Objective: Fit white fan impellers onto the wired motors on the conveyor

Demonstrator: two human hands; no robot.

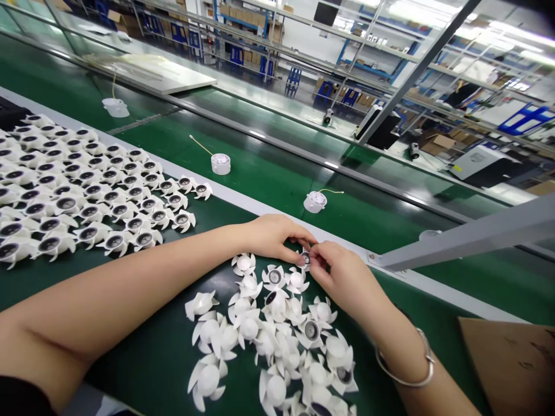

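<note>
The little fans at the bottom middle of the frame are white, and a few show a dark gray ring in the center. The fans in rows at the left are white too, with black and gray rings. The table top under them is dark green. The belt across the middle is green, with a light gray edge. The round cases on it are white, with pale yellow wires. The bracelet at the lower right is shiny silver. The sleeve at the lower left is black. The cardboard at the lower right is brown.
</note>
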